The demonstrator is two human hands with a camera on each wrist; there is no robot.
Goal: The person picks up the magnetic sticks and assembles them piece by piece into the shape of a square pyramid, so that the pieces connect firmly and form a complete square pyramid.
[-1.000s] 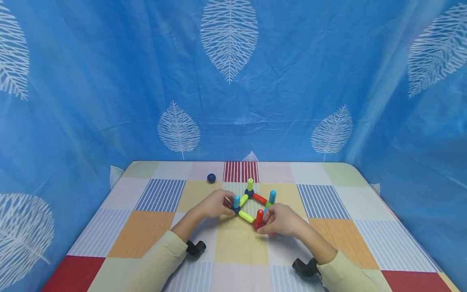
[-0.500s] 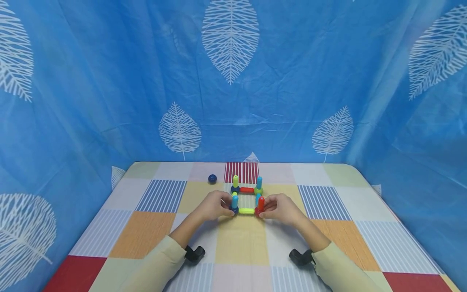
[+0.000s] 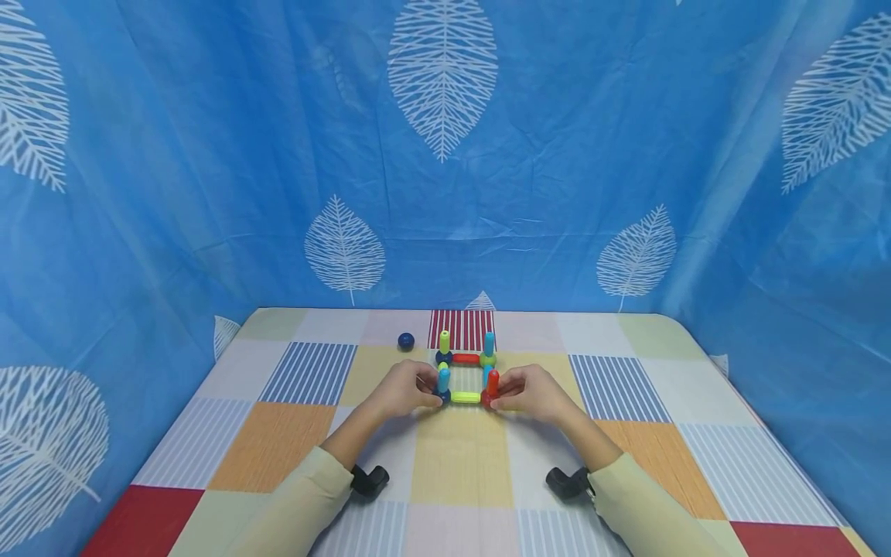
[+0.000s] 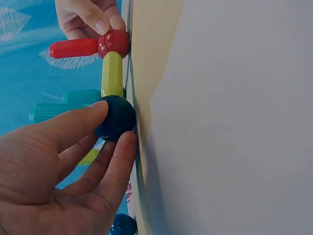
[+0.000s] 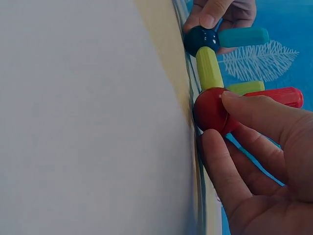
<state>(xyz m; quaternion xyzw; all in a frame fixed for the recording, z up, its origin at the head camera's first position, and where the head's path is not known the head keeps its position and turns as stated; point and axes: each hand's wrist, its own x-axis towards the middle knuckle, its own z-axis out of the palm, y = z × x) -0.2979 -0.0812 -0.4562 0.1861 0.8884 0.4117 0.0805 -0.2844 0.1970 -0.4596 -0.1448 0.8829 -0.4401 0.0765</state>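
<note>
A square frame of coloured rods and balls lies on the table, with an upright rod at each corner. My left hand (image 3: 407, 388) pinches the near left dark blue ball (image 4: 116, 118), which bears a light blue upright rod (image 3: 443, 379). With thumb and fingers my right hand (image 3: 534, 393) holds the near right red ball (image 5: 212, 110), under a red upright rod (image 3: 493, 381). A yellow-green rod (image 3: 465, 397) joins these two balls. At the back, a red rod (image 3: 465, 359) links another dark blue ball (image 3: 444, 357) to a green ball (image 3: 487, 360).
A loose dark blue ball (image 3: 406, 341) lies behind the frame, to its left. The table wears a patchwork cloth (image 3: 462, 464), and a blue leaf-print curtain (image 3: 529, 193) hangs behind and at both sides. Each wrist carries a black camera mount (image 3: 369, 481).
Both hands have turned the frame from a diamond angle until its near side lies straight across in front of me. It has also shifted slightly left and away.
</note>
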